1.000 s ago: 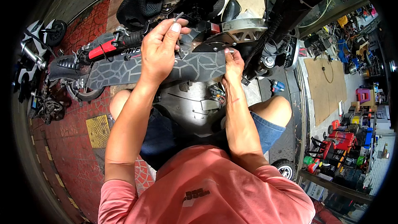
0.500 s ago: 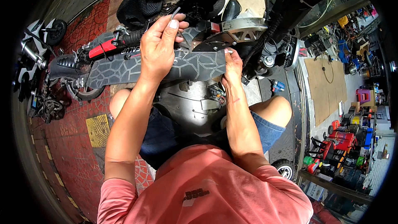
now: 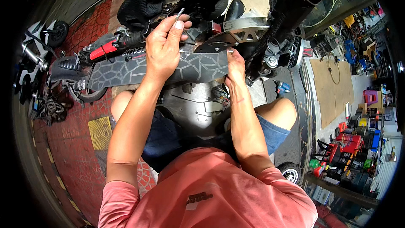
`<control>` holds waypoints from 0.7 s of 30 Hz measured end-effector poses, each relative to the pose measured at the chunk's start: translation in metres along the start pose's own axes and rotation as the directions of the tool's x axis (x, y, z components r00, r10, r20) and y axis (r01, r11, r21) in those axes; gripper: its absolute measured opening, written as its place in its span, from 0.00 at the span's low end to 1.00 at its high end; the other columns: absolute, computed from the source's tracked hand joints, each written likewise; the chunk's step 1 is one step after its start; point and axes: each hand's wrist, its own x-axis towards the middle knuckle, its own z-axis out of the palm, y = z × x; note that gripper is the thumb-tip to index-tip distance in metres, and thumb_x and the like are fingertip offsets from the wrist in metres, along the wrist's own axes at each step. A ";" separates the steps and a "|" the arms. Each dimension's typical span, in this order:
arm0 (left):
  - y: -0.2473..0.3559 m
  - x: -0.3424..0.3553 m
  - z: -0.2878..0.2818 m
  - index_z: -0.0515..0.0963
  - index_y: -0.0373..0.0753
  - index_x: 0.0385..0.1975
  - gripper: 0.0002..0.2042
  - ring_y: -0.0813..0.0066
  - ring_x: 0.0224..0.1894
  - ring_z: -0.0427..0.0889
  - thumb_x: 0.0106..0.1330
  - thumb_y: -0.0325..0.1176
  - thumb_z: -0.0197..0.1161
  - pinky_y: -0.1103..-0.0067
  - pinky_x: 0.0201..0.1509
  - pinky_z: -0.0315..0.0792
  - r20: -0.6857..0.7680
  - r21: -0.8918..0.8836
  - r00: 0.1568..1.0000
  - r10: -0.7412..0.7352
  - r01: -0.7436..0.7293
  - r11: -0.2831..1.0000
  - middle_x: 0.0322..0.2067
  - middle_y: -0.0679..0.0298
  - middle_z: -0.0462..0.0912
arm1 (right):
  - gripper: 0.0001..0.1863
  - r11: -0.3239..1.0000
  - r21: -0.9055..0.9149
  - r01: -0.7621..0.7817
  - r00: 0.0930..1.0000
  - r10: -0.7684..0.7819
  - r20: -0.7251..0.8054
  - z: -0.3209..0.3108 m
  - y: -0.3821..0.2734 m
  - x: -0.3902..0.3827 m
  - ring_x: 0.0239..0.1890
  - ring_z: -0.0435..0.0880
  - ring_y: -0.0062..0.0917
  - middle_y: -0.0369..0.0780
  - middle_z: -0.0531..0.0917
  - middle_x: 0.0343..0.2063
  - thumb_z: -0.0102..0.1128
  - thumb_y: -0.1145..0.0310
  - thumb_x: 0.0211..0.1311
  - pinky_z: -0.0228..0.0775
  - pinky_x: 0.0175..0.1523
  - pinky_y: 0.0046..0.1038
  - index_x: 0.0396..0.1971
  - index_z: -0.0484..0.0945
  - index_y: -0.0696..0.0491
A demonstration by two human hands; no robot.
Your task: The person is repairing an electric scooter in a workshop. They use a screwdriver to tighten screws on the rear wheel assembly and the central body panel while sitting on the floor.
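Note:
In front of me lies an electric scooter, its dark deck (image 3: 122,72) patterned with pale cracked lines. My left hand (image 3: 163,48) is raised over the middle of the deck, closed in a pinch on a thin metal rod (image 3: 180,14) that looks like a hex key. The rod's tip sticks up past the thumb; the palm and fingers hide much of it. At the deck's right end, my right hand (image 3: 236,65) is closed, fingertips by the deck edge and the dark folding bracket (image 3: 215,43). A small silvery bit shows at those fingertips, too little to name.
The black steering column (image 3: 291,8) rises on the right, beside the metal fender (image 3: 247,26). A blue power tool (image 3: 282,87) lies on the floor to the right, near cardboard (image 3: 331,90). Cluttered shelves line the far right. A white motorcycle (image 3: 33,55) stands at left.
The metal rod in my left hand has turned slightly and its tip shows straighter. My left hand has shifted a little to the right; my right hand has barely moved.

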 end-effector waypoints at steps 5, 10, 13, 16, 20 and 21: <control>-0.004 0.000 0.004 0.82 0.31 0.55 0.15 0.78 0.44 0.86 0.81 0.35 0.57 0.80 0.47 0.81 0.005 0.008 1.000 0.004 -0.004 1.000 0.44 0.58 0.89 | 0.08 1.000 0.016 -0.016 1.000 0.016 -0.021 -0.002 0.003 0.001 0.37 0.85 0.23 0.40 0.87 0.39 0.57 0.71 0.77 0.78 0.45 0.25 0.46 0.78 0.60; -0.003 0.003 0.002 0.80 0.31 0.58 0.16 0.79 0.43 0.85 0.81 0.35 0.57 0.81 0.47 0.80 0.035 0.142 0.999 0.023 -0.027 0.990 0.42 0.61 0.89 | 0.08 0.998 0.038 -0.044 0.999 0.044 -0.001 -0.002 0.003 0.000 0.37 0.85 0.23 0.40 0.87 0.38 0.58 0.71 0.77 0.79 0.44 0.25 0.46 0.78 0.60; 0.003 0.005 0.002 0.79 0.32 0.60 0.16 0.79 0.41 0.85 0.80 0.33 0.58 0.81 0.46 0.78 0.083 0.330 0.992 0.093 -0.116 0.937 0.40 0.62 0.90 | 0.08 0.999 0.041 -0.031 0.999 0.031 -0.004 -0.002 0.004 0.000 0.36 0.85 0.23 0.40 0.87 0.38 0.59 0.71 0.77 0.79 0.44 0.25 0.46 0.78 0.60; 0.017 0.010 0.009 0.79 0.35 0.59 0.15 0.73 0.36 0.86 0.77 0.30 0.60 0.76 0.44 0.79 0.089 0.432 0.980 0.179 -0.200 0.879 0.35 0.59 0.89 | 0.09 0.999 0.037 -0.039 0.999 0.039 0.001 -0.003 0.003 0.001 0.36 0.85 0.23 0.40 0.87 0.38 0.59 0.70 0.77 0.79 0.45 0.25 0.47 0.78 0.61; 0.029 0.015 0.012 0.80 0.37 0.58 0.14 0.79 0.32 0.84 0.77 0.28 0.58 0.79 0.39 0.78 0.152 0.418 0.983 0.099 -0.154 0.895 0.36 0.61 0.89 | 0.11 0.999 0.034 -0.039 0.999 0.040 -0.020 -0.005 0.006 0.002 0.36 0.85 0.23 0.40 0.87 0.38 0.59 0.69 0.77 0.79 0.45 0.25 0.49 0.78 0.61; 0.030 0.015 0.013 0.80 0.37 0.58 0.13 0.83 0.31 0.82 0.77 0.28 0.57 0.81 0.38 0.77 0.176 0.410 0.982 0.063 -0.131 0.903 0.37 0.63 0.89 | 0.11 0.999 0.039 -0.027 1.000 0.028 -0.011 -0.006 0.008 0.001 0.37 0.85 0.23 0.40 0.87 0.38 0.59 0.69 0.77 0.79 0.46 0.25 0.49 0.78 0.61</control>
